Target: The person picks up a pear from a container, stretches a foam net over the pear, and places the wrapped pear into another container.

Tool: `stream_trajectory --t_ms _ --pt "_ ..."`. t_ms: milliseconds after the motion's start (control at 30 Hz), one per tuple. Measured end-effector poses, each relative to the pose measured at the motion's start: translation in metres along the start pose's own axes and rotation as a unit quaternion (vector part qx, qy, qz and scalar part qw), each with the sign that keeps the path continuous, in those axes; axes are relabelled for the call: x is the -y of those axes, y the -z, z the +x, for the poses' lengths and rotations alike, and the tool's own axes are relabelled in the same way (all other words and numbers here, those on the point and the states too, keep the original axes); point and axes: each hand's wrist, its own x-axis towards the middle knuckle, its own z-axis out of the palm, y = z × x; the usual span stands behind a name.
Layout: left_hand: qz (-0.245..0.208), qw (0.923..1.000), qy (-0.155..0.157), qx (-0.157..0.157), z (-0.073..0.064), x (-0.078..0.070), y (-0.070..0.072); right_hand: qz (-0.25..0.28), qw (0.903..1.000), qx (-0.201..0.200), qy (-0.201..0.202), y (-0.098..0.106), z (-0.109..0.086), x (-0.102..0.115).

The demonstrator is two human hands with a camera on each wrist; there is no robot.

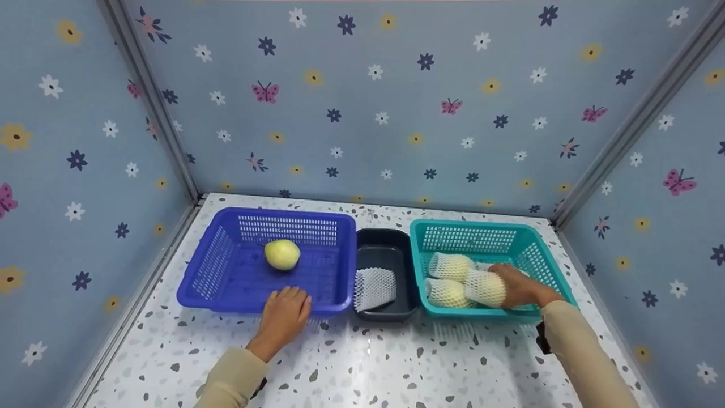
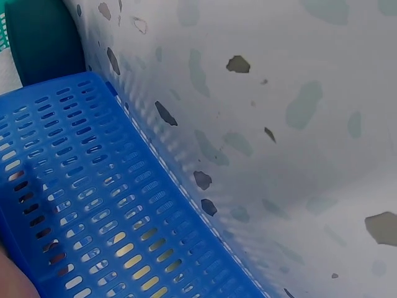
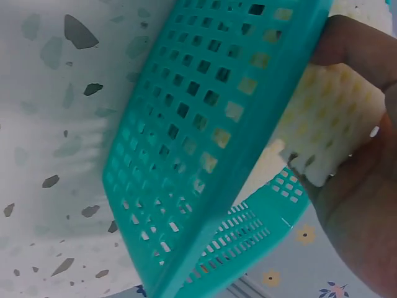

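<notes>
My right hand (image 1: 516, 286) grips a pale yellow fruit in a white foam net sleeve (image 1: 485, 288), at the front right of the teal basket (image 1: 476, 226). In the right wrist view, thumb and fingers close round the netted fruit (image 3: 335, 108) just past the basket's wall. More netted fruits (image 1: 450, 265) lie beside it, partly hidden. My left hand (image 1: 285, 314) holds the front rim of the blue basket (image 1: 283, 215); its fingers show through the slots in the left wrist view. Inside sits one bare yellow fruit (image 1: 282, 254), pear-like, with a dark stem.
Between the baskets stands a dark grey tray (image 1: 385, 237) with an empty white foam net (image 1: 375, 288) at its left side. All stand on a speckled white tabletop (image 1: 362, 368). Flower-patterned panels (image 1: 368, 102) close off the back and both sides.
</notes>
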Motion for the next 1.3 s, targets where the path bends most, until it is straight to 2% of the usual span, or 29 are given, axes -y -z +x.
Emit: stream_trajectory --t_ms 233,300,433,633,767,967,1133,1233,1300 --pt "-0.003 1.0000 -0.002 -0.004 0.000 0.000 -0.002 -0.085 0.9924 0.039 -0.080 0.002 0.004 0.015" --pt "-0.002 1.0000 0.000 -0.002 -0.001 0.000 -0.002 -0.093 0.9896 0.047 -0.099 0.002 0.006 0.019" --pt "0.004 1.0000 0.004 0.004 -0.001 0.000 -0.002 -0.096 0.9871 0.060 -0.113 -0.001 0.011 0.026" --pt "0.013 0.9999 -0.005 -0.003 0.000 0.000 -0.002 -0.098 0.9885 0.055 -0.101 -0.008 0.013 0.025" --pt "0.014 0.9999 -0.008 -0.007 -0.001 0.000 -0.002 -0.081 0.9912 0.047 -0.094 -0.009 0.011 0.023" --pt "0.008 0.9993 0.008 0.036 0.001 -0.002 0.005 -0.043 0.9937 0.053 -0.089 -0.007 0.006 0.016" --pt "-0.020 0.9971 0.023 0.070 0.004 -0.002 0.011 -0.022 0.9947 0.050 -0.087 -0.008 -0.003 0.016" --pt "-0.050 0.9947 0.034 0.083 0.007 0.000 0.016 0.014 0.9967 0.022 -0.077 -0.008 -0.006 0.022" --pt "-0.063 0.9942 0.034 0.080 0.010 0.003 0.020 0.035 0.9979 -0.008 -0.054 -0.010 -0.007 0.027"
